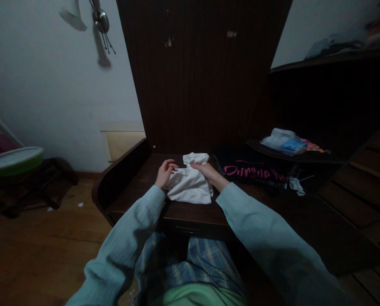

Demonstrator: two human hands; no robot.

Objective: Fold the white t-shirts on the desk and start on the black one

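The soft, wrinkled white cloth (190, 189) is held by the right hand (206, 171), with its grip clamped on a bunched part near the far end; the left hand (165, 173) is placed by the cloth's left edge with its fingers loosely bent, and it cannot be told if any cloth is pinched there. The cloth is laid on the dark brown wooden table (130, 193), right in front of the lap; its near part is spread wide. For neat work, the bunch should be held gently, so that fewer creases are made; the left edge should be pressed down, and the wrinkles should be smoothed from the middle out.

To the right, room is taken up by the black cloth with pink letters (252, 171), so wide moves could be bumped there; a clear and blue plastic pack (285, 143) is set on the dark curved shelf (256, 147) behind it. On the left, the way is blocked by the raised wooden side board (116, 176); at the back, it is blocked by the tall dark wooden panel (205, 89).
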